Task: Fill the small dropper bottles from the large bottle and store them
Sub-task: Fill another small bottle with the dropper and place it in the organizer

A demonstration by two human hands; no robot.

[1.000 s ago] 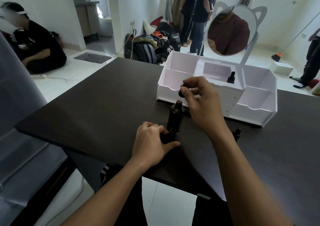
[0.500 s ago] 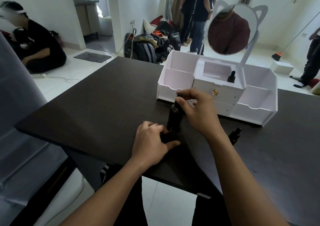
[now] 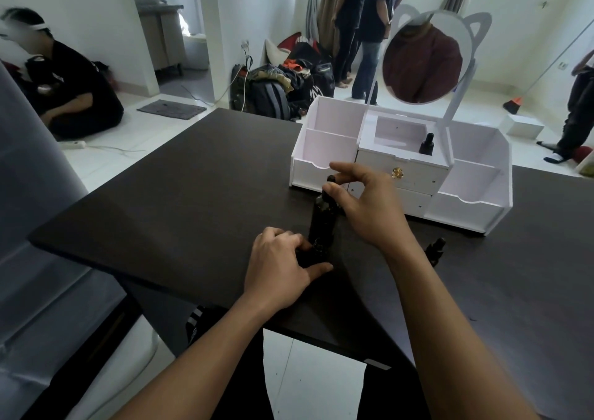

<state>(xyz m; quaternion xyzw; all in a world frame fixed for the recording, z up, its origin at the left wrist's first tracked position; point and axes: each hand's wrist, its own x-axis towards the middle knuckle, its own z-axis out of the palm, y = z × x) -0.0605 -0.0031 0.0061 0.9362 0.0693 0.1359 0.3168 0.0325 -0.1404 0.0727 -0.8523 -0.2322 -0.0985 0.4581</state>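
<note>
The large dark bottle (image 3: 322, 217) stands upright on the dark table (image 3: 193, 194). My right hand (image 3: 363, 207) pinches the dropper cap (image 3: 330, 180) at the bottle's top between thumb and forefinger. Just in front of it, my left hand (image 3: 279, 268) grips a small dark dropper bottle (image 3: 316, 249) resting on the table, mostly hidden by my fingers. Another small dropper bottle (image 3: 435, 251) stands on the table to the right of my right forearm. A third small dropper bottle (image 3: 427, 145) stands in the top middle compartment of the white organizer (image 3: 321, 143).
The white organizer has a round cat-eared mirror (image 3: 424, 59) and drawers, and stands at the table's far side. The table's near edge runs just below my left hand. A person sits on the floor at left; others stand behind the table.
My right hand came down from in front of the organizer with the dropper cap and now holds it at the large bottle's top. My left hand has stayed in place.
</note>
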